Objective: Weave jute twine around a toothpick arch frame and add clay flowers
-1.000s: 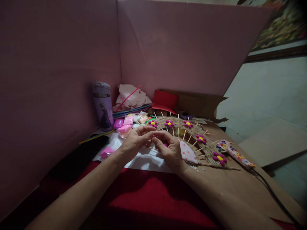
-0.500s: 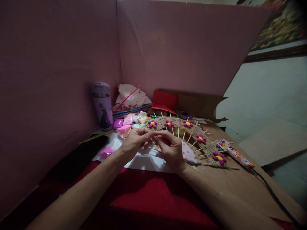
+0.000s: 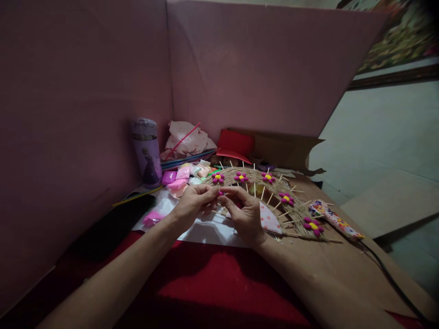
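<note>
My left hand (image 3: 190,203) and my right hand (image 3: 246,214) meet at their fingertips over the white paper (image 3: 209,230). Pinched between them is a small magenta piece of modelling clay (image 3: 221,193). More magenta shows inside my curled right fingers, mostly hidden. Just beyond my hands lies an arched twine weaving (image 3: 297,211) on thin wooden sticks. Several magenta flowers (image 3: 286,198) with yellow centres sit along the arch. A dotted pink fabric piece (image 3: 270,219) fills part of its inner curve, partly covered by my right hand.
Packets of coloured clay (image 3: 177,183) lie behind my left hand, near a purple tumbler (image 3: 147,153). A flower-patterned tool (image 3: 336,220) with a black cord rests on brown cardboard (image 3: 329,265) at right. Pink fabric (image 3: 188,139) and a red item (image 3: 236,142) stand against the pink panels.
The fingertips have shifted slightly, and the magenta clay between them shows more clearly now. Both arms stay almost where they were.
</note>
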Tool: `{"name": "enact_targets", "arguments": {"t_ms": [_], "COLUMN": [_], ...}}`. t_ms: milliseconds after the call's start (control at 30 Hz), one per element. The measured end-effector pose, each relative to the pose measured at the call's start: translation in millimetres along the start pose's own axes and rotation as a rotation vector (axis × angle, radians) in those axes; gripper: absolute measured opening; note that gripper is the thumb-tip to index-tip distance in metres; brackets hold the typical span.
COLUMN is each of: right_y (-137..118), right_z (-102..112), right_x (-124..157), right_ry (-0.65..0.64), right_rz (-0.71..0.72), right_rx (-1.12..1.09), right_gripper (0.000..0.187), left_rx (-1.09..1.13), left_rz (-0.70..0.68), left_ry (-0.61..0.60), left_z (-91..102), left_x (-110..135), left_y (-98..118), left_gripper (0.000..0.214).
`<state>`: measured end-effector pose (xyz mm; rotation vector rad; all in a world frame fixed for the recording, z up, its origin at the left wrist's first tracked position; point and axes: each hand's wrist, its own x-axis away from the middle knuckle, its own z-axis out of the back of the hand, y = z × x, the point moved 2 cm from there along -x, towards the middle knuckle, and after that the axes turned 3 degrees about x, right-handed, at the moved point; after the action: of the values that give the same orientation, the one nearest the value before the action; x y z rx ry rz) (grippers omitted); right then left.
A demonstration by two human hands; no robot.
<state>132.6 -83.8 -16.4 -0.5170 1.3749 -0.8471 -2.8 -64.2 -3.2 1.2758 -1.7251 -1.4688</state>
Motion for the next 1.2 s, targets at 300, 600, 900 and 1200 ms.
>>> {"name": "enact_targets", "arguments": {"t_ms": [300,600,900,1200], "right_y": [0.1,-0.8,-3.0,-3.0], "right_z": [0.6,1.4,1.6,1.3], "right_x": [-0.4,-1.4,-1.2,-0.9], "right_ry": [0.011,0.031,0.026,0.021], "right_rz": [0.020,0.073,0.085,0.058], "right_rx": [0.002,0.002,-0.007,0.002], "right_gripper": [0.009,0.008,0.009,0.010], "left_rx": [-0.009,0.009,0.001,-0.005], "left_rz": [0.008,0.035,0.015,0.002], "left_ry": [0.005,-0.016,-0.043,-0.027], "left_z": [0.8,1.3,1.5,2.2], "left_x": [0.2,-0.2,-0.6,-0.2], "left_y": [-1.1,-4.3,-2.5,-3.2], "left_gripper": [0.034,0.034,0.034,0.028]}}
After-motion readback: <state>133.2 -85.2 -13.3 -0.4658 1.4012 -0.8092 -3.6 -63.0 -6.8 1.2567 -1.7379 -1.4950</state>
